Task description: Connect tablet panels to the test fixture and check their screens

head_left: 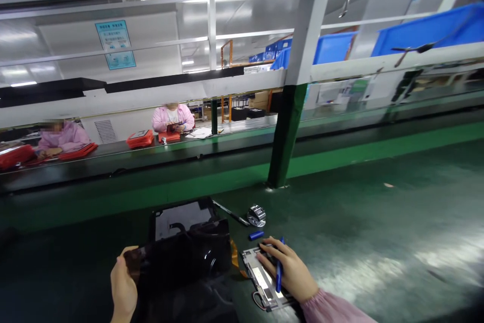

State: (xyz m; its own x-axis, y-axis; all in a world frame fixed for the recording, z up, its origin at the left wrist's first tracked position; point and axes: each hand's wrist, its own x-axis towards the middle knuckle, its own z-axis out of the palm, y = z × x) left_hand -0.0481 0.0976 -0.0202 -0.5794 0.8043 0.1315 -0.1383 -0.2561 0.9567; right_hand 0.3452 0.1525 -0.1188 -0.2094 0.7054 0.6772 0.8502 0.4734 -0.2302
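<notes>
My left hand (124, 282) is closed on the left edge of a glossy black panel or film (181, 267), which is tilted up. An orange flex ribbon (237, 261) runs from the panel's right side toward a flat metal-framed electronic assembly (260, 280) with a thin wire loop at its lower edge. On that assembly rest the fingers of my right hand (289, 267), with an uncapped blue pen (279, 270) held between them. Behind the black panel lies another dark-framed grey panel (181, 219).
Past the assembly lie a blue pen cap (256, 235), a shiny silver roll-like object (256, 215) and a slim dark stick (230, 212) on the green bench (378, 222). A post (289, 126) rises behind. Two people in pink sit across, near red folders (139, 138).
</notes>
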